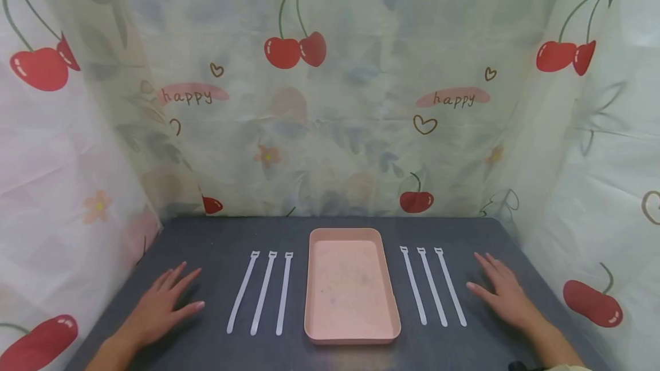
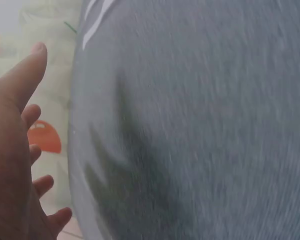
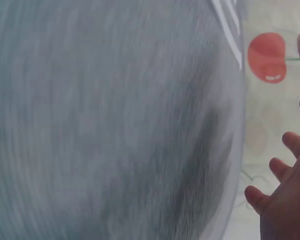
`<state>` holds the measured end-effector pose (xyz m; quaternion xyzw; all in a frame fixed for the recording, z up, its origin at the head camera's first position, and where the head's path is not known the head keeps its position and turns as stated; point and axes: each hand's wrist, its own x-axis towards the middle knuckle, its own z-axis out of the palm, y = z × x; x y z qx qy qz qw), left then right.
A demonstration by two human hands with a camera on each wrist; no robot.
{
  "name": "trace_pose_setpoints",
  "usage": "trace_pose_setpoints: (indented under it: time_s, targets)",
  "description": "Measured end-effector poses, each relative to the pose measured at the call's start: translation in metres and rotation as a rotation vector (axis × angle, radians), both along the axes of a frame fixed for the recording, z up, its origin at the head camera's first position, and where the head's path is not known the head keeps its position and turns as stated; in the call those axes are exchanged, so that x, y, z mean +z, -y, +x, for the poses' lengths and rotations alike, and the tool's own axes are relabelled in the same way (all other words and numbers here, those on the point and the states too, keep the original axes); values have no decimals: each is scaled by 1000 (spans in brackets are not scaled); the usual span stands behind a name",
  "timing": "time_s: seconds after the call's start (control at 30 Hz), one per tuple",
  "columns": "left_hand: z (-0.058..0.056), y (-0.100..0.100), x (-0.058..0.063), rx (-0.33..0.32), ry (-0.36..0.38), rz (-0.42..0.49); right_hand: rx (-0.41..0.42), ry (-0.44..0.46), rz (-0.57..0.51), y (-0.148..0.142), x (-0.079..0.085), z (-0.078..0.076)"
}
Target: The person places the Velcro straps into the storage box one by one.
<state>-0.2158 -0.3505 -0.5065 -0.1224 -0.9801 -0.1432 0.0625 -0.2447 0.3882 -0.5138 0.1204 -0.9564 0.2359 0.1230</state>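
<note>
Three white cable straps (image 1: 264, 293) with slotted heads lie side by side left of a pink tray (image 1: 353, 285). Another three white straps (image 1: 433, 288) lie to its right, all heads toward the back. My left hand (image 1: 160, 309) is spread beyond the left straps, holding nothing. Beyond the right straps, my right hand (image 1: 504, 293) has its fingers spread and holds nothing. In the left wrist view, the left hand (image 2: 12, 160) appears above its shadow on the table. The right wrist view shows the right hand (image 3: 287, 205) likewise, with strap ends at the top.
The dark grey table (image 1: 216, 239) carries the tray and straps. A cherry-printed curtain (image 1: 350, 130) rises at its back edge, and matching curtain sides (image 1: 67, 188) flank it left and right. The tray has a raised rim.
</note>
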Motion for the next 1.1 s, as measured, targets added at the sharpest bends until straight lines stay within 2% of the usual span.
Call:
trace_pose_setpoints:
  time_s: [0.1,0.2,0.3,0.6,0.8,0.97,1.1]
  targets:
    - [0,-7,0,-20,-29,62,39,-34,-102,8,1,-1]
    - [-1,-15,-1,-40,-54,115,36,-46,-161,15,2,-2]
    - [-1,-22,-2,-51,-60,162,-9,-29,-198,22,3,-2]
    - [-4,-49,0,-31,-5,342,-133,100,-355,41,4,-5]
    - [-7,-70,3,-37,10,476,-204,113,-412,54,6,-7]
    - [-6,-90,8,-49,-25,591,-230,133,-475,62,4,-11]
    - [-8,-104,13,-44,15,673,-284,144,-530,70,1,-15]
